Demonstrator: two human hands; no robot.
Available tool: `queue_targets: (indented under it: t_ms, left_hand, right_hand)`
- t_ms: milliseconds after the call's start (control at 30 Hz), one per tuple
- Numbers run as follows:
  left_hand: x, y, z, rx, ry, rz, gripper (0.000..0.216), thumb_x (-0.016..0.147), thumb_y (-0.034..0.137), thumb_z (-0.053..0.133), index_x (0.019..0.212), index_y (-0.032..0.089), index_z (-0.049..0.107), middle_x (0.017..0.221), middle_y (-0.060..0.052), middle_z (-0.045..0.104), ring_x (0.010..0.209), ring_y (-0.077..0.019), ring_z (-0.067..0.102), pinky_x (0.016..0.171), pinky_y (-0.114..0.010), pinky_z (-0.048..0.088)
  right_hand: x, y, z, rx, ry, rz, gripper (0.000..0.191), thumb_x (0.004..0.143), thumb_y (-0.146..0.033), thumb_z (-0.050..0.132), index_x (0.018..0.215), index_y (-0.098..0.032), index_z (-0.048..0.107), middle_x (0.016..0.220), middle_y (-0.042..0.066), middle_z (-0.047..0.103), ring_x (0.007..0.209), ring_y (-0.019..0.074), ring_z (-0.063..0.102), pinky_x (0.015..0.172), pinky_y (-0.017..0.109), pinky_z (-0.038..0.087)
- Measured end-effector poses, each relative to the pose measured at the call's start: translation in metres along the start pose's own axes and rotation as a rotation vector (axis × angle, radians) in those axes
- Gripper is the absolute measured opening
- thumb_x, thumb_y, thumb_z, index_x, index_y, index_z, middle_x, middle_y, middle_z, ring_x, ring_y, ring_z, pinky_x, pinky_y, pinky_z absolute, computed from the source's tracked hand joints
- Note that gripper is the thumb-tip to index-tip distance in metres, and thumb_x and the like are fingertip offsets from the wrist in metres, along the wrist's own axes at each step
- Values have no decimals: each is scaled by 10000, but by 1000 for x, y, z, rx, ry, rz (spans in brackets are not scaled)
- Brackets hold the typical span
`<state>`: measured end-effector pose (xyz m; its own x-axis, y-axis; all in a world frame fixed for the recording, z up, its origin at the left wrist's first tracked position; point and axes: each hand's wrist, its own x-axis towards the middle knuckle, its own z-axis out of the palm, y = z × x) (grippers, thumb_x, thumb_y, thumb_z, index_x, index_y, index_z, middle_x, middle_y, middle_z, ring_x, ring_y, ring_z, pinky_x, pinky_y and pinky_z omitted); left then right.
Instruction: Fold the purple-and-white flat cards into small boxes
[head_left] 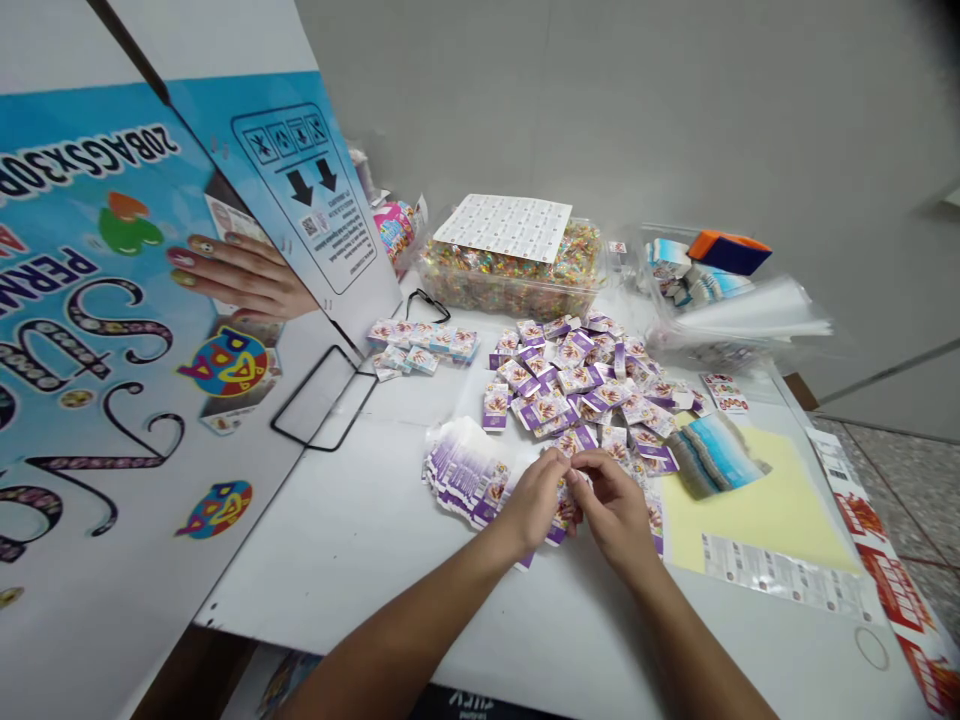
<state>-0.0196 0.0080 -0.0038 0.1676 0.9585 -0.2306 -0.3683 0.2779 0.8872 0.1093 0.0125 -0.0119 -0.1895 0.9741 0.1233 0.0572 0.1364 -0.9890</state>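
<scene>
My left hand [541,494] and my right hand [611,500] meet at the front of the pile, fingertips pinched together. What they pinch is mostly hidden; purple and white card shows around and below the fingers. Left of my left hand lies a fanned stack of flat purple and white printed cards [461,470]. Beyond both hands spreads a loose heap of small purple and white folded boxes [574,380].
A clear tub [510,290] of colourful small packets stands at the back, a printed sheet [506,225] on top. At right are a plastic bin [660,320], a blue-grey stack [716,455] and a yellow sheet [780,500]. A large printed carton [150,350] walls the left.
</scene>
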Motion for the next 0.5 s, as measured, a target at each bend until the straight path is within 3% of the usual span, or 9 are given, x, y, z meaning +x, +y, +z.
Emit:
queue_targets:
  t_ms: [133, 267, 400, 500]
  left_hand:
    - [-2, 1, -1, 80, -13, -18, 351, 915, 566, 502, 803, 234, 480, 647, 21, 523, 510, -150, 519, 456, -259, 390]
    - [-1, 1, -2, 134, -17, -52, 320, 911, 541, 502, 832, 231, 477, 627, 32, 522, 477, -140, 521, 422, -236, 394]
    - [0, 6, -3, 113, -28, -57, 166, 886, 383, 486, 843, 223, 490, 680, 29, 539, 492, -136, 554, 432, -232, 416]
    - [-1, 11, -5, 34, -38, -82, 101, 835, 321, 482, 839, 222, 503, 708, 35, 520, 467, -130, 526, 428, -247, 404]
  right_hand:
    - [1, 3, 3, 179, 7, 59, 195, 868, -399, 710, 888, -220, 636, 962, 38, 564, 548, 113, 562, 351, 267, 521]
    - [3, 7, -1, 133, -38, -3, 210, 868, -398, 711, 788, -221, 630, 981, 41, 560, 606, 135, 593, 392, 294, 537]
    - [2, 6, -6, -62, -39, -117, 214, 914, -374, 661, 760, -225, 654, 1000, 68, 615, 817, 208, 651, 622, 373, 590]
    - [0, 3, -5, -169, -65, -198, 160, 929, -336, 644, 803, -240, 657, 1047, 74, 637, 971, 242, 647, 825, 438, 562]
